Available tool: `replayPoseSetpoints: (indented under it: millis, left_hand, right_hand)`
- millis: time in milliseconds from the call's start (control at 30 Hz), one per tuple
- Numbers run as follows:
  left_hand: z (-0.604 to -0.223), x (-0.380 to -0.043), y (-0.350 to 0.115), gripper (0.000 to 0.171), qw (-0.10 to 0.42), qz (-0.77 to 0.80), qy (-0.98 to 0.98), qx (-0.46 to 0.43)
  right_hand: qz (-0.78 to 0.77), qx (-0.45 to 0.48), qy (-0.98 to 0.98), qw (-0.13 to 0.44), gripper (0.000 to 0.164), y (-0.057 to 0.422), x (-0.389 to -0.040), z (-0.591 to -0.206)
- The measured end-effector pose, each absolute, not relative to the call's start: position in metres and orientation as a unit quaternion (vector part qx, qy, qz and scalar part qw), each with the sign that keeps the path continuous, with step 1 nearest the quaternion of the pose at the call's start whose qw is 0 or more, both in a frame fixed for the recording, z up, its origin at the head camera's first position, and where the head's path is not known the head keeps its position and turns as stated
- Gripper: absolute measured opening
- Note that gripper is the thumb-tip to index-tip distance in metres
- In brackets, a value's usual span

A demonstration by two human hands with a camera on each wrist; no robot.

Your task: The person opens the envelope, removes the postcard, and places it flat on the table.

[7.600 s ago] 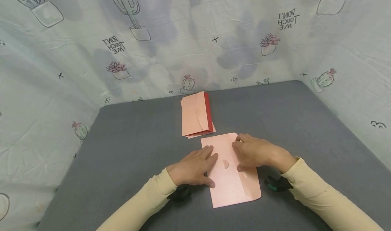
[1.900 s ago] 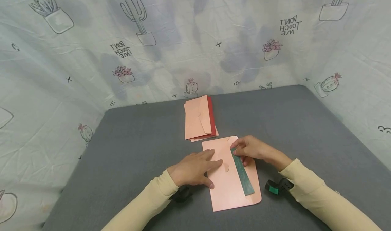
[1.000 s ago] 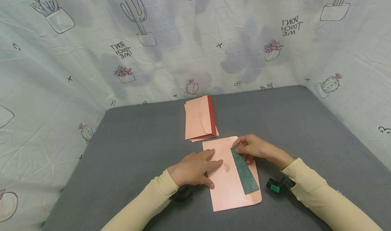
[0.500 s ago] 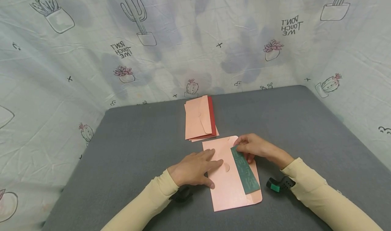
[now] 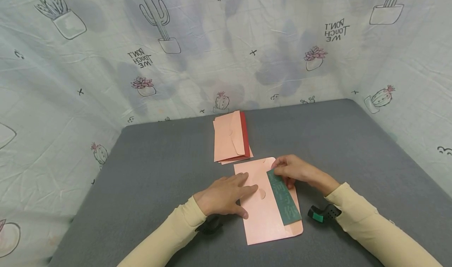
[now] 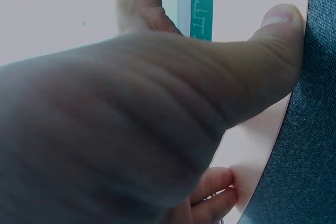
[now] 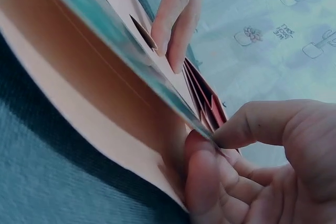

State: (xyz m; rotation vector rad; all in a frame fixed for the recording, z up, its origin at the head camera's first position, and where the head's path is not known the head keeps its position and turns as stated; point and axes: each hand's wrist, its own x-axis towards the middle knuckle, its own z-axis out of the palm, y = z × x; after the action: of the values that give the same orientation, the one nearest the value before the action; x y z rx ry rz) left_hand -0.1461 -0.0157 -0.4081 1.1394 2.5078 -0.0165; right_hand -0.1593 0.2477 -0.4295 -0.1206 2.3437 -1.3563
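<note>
A pink envelope (image 5: 261,224) lies on the table with its flap unfolded to the right. Out of its mouth sticks a dark green card (image 5: 285,204) with pale writing, its left part hidden inside the envelope. My right hand (image 5: 296,171) pinches the card's far end between thumb and fingers; in the right wrist view the card (image 7: 113,30) stands slightly above the flap. My left hand (image 5: 226,194) rests spread on the envelope's left side, left of the half-round notch. The left wrist view shows its thumb (image 6: 278,51) at the envelope's edge.
Behind the envelope sits a small stack of pink envelopes (image 5: 226,139), the top one with a red inner edge showing. The grey tabletop (image 5: 159,161) is enclosed by a white cactus-print cloth (image 5: 197,75) at the back and sides.
The green card, unseen at first, has come out of the envelope toward the right in my right hand, showing a wider strip. The left hand stays nearly still on the envelope.
</note>
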Motion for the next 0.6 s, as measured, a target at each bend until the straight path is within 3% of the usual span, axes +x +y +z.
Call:
replayPoseSetpoints:
  millis: [267,600]
  left_hand:
    - [-0.4072,-0.1467,-0.0156,0.081,0.199,-0.002,0.894,0.401]
    - [-0.4088,-0.1476,-0.0153,0.081,0.191,-0.006,0.892,0.411]
  right_hand:
    - [-0.468,-0.065,0.852,0.227,0.037,0.2488,-0.1609,-0.4288]
    - [-0.473,-0.070,0.849,0.224,0.030,0.2509,-0.1616,-0.4290]
